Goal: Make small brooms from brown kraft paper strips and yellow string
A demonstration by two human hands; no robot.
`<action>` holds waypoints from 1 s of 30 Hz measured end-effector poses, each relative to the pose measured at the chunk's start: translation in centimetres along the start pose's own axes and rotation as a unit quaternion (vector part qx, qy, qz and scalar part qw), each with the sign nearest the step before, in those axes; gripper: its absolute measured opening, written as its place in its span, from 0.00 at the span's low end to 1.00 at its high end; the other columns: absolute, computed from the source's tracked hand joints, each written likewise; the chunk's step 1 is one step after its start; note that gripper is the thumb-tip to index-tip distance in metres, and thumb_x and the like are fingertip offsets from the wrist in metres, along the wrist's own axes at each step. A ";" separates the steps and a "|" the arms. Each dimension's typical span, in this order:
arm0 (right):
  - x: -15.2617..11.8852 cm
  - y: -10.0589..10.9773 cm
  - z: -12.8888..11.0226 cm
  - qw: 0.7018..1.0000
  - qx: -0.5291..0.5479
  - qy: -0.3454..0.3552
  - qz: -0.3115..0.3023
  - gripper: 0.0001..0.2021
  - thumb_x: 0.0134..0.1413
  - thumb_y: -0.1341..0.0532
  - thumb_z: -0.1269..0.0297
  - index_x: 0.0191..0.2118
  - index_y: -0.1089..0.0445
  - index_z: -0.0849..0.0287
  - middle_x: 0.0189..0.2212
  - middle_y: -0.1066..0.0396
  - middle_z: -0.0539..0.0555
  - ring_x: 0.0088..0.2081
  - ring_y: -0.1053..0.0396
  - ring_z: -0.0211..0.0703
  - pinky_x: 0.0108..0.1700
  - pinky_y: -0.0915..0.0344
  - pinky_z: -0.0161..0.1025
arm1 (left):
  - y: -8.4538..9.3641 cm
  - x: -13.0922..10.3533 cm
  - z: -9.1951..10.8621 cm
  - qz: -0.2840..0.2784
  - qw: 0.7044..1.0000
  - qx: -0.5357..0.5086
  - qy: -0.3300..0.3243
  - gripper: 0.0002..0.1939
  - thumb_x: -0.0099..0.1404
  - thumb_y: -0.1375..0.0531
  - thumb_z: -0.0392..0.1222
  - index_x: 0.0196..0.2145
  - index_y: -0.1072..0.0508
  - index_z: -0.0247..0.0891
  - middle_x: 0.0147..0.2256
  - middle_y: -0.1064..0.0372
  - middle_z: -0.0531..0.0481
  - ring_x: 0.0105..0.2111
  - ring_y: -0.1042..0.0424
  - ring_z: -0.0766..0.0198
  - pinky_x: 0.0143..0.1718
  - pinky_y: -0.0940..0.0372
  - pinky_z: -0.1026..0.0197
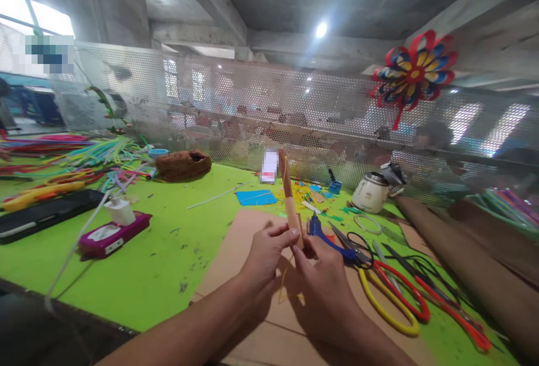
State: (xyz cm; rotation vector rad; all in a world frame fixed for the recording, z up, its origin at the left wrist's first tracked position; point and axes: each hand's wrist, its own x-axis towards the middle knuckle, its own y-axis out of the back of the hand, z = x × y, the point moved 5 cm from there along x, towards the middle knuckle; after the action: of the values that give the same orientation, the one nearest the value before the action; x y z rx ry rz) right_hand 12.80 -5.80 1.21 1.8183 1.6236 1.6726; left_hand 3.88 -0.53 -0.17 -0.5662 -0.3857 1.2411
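Observation:
My left hand and my right hand meet over a tan cardboard sheet. Between their pinched fingers stands a long, narrow brown strip, pointing up and away; whether it is paper or leather I cannot tell. A thin yellow thread hangs below the fingers, and more of it runs along the strip's top. Just right of my right hand lies a blue glue gun. Yellow-handled scissors and red-handled scissors lie further right.
Blue paper, yellow scraps and a phone are beyond my hands. A purple power strip with a trailing white cable is on the left. A white kettle stands at right, before a perforated metal screen.

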 end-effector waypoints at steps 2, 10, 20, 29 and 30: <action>-0.4 -0.2 -0.3 0.996 -0.074 0.044 -0.017 0.32 0.36 0.40 0.72 0.54 0.37 0.63 0.43 0.33 0.64 0.40 0.37 0.53 0.38 0.39 0.44 | 0.1 0.0 -0.1 0.003 1.000 0.008 -0.001 0.12 0.47 0.31 0.37 0.31 0.23 0.30 0.27 0.28 0.45 0.27 0.29 0.61 0.33 0.33 0.60; -0.7 -0.1 -0.1 0.997 -0.051 0.057 -0.011 0.28 0.35 0.41 0.71 0.50 0.34 0.63 0.41 0.32 0.63 0.39 0.36 0.54 0.38 0.38 0.45 | 0.3 0.3 -0.6 -0.022 0.999 0.020 0.019 0.16 0.47 0.30 0.39 0.35 0.25 0.32 0.26 0.28 0.46 0.26 0.29 0.62 0.31 0.35 0.60; 0.5 1.5 0.6 0.952 0.274 -0.133 -0.008 0.10 0.54 0.45 0.65 0.27 0.28 0.59 0.26 0.29 0.54 0.27 0.36 0.41 0.28 0.39 0.34 | -0.3 -0.2 0.6 -0.094 0.994 0.033 0.053 0.16 0.49 0.32 0.38 0.37 0.25 0.31 0.31 0.27 0.44 0.31 0.29 0.61 0.35 0.36 0.59; -0.2 0.6 2.2 0.920 0.358 -0.147 -0.063 0.13 0.56 0.43 0.58 0.29 0.29 0.63 0.24 0.33 0.51 0.26 0.39 0.37 0.28 0.42 0.33 | -1.3 -0.8 2.1 -0.155 0.985 0.067 0.040 0.15 0.50 0.31 0.40 0.35 0.25 0.32 0.31 0.28 0.45 0.31 0.30 0.63 0.35 0.38 0.60; -0.2 0.7 2.2 0.920 0.358 -0.146 -0.066 0.13 0.56 0.43 0.58 0.29 0.29 0.63 0.23 0.33 0.51 0.26 0.40 0.37 0.28 0.42 0.33 | -1.3 -0.8 2.2 -0.155 0.985 0.072 0.037 0.14 0.50 0.31 0.40 0.34 0.25 0.32 0.32 0.28 0.45 0.31 0.30 0.63 0.36 0.38 0.60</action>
State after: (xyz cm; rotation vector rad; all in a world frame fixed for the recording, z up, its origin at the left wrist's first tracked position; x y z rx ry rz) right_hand 14.99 -5.10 0.84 2.0398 2.3250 0.7213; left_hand 3.41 -1.14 2.34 -0.4091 -0.3047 0.9360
